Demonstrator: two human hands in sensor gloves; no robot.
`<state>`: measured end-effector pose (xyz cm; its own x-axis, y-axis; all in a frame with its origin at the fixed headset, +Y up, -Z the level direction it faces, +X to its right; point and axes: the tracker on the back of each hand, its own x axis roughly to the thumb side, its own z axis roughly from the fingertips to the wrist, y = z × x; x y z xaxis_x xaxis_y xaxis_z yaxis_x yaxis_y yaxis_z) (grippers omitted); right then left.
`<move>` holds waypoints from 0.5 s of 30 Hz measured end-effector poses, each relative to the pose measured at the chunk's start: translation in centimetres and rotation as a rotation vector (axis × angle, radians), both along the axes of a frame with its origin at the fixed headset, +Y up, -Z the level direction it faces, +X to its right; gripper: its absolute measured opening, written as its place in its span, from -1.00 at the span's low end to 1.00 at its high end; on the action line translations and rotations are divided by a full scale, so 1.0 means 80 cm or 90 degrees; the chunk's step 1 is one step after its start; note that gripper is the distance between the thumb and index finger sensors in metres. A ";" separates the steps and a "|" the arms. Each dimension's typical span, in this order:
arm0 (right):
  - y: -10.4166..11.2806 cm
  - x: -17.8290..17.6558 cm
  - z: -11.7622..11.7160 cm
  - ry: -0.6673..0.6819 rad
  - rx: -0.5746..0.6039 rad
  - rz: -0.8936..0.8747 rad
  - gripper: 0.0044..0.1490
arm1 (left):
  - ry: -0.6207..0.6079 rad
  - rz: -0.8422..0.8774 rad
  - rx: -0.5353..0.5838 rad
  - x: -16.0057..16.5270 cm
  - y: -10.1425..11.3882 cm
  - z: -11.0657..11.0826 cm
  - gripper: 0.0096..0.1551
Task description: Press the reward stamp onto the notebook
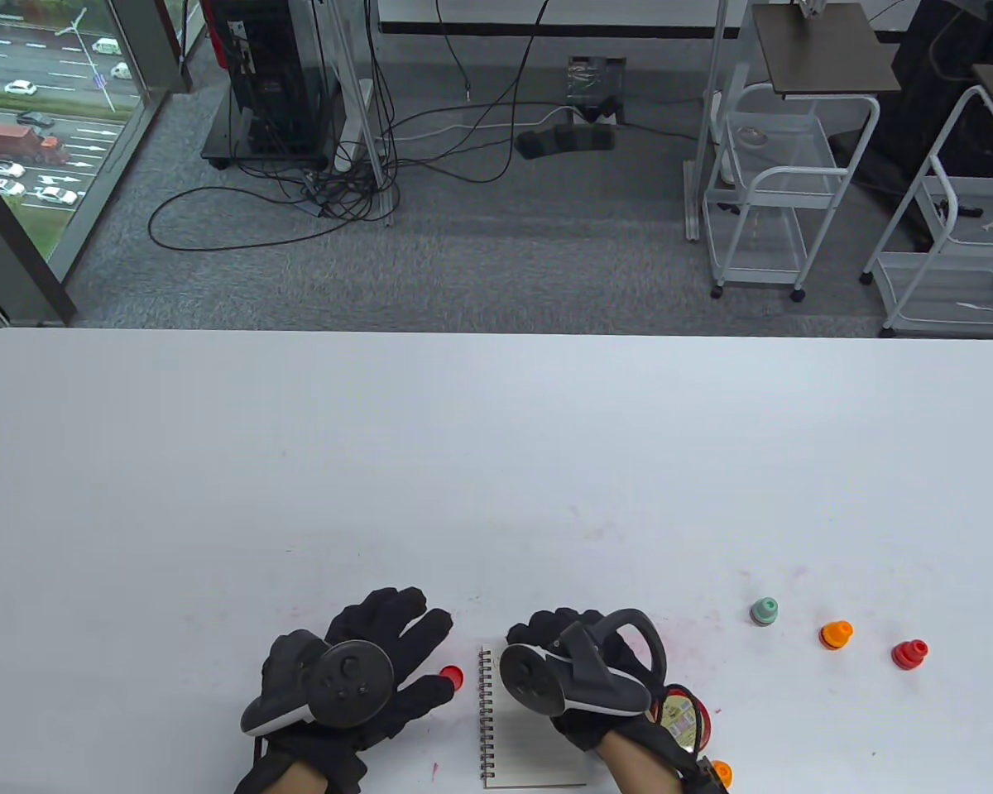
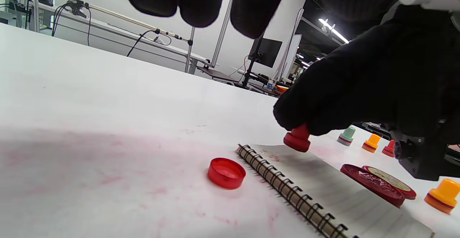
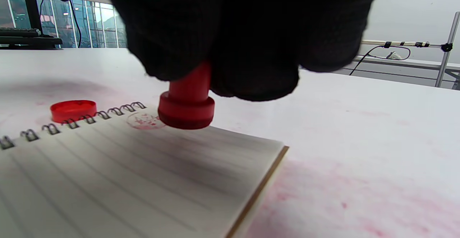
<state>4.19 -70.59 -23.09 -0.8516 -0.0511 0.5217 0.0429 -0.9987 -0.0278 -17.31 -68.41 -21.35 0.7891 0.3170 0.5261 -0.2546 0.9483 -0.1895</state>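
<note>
One spiral notebook (image 1: 520, 736) lies at the table's (image 1: 496, 463) near edge, its wire binding on the left. One red cap (image 1: 452, 676) sits just left of the binding, top up. One open red ink pad (image 2: 373, 184) lies just right of the notebook.

Stamps number five: the red reward stamp (image 3: 187, 103) in the right hand (image 1: 575, 674), a mint-green stamp (image 1: 764, 611), an orange stamp (image 1: 836, 634) and a red stamp (image 1: 909, 654) in a row toward the table's right edge, and a second orange stamp (image 2: 444, 195) at the near edge beside the ink pad.

The right hand's fingertips (image 3: 251, 72) curl round the reward stamp's stem, base pointing down. The right wrist view shows the base just above the page's far corner, beside one faint round red print (image 3: 143, 120) near the binding.

The left hand (image 1: 356, 678) rests flat on the table left of the notebook, fingers straight and spread, holding nothing; one fingertip lies just beside the cap.
</note>
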 end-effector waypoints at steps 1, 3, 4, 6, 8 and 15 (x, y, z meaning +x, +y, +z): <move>-0.001 0.000 -0.001 -0.002 0.004 0.002 -0.48 | 0.000 0.000 -0.001 0.000 0.000 0.000 -0.05; -0.002 0.001 -0.002 -0.005 -0.003 0.003 -0.48 | 0.000 0.000 -0.003 0.000 0.000 0.000 -0.05; -0.003 0.001 -0.002 -0.005 -0.003 0.002 -0.48 | 0.001 0.001 -0.003 0.000 0.000 0.001 -0.05; -0.005 0.001 -0.002 -0.003 -0.006 0.004 -0.48 | 0.002 0.000 -0.002 0.000 0.000 0.001 -0.05; -0.008 -0.001 -0.002 -0.002 -0.004 0.006 -0.48 | 0.004 0.003 -0.005 -0.001 0.000 0.001 -0.05; -0.018 -0.006 -0.002 -0.014 -0.012 0.003 -0.48 | 0.006 0.002 -0.012 -0.002 -0.001 0.000 -0.05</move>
<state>3.75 -72.01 -23.28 -0.8626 -0.0459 0.5038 0.0486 -0.9988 -0.0079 -17.47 -68.45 -21.32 0.7928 0.3294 0.5128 -0.2593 0.9437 -0.2054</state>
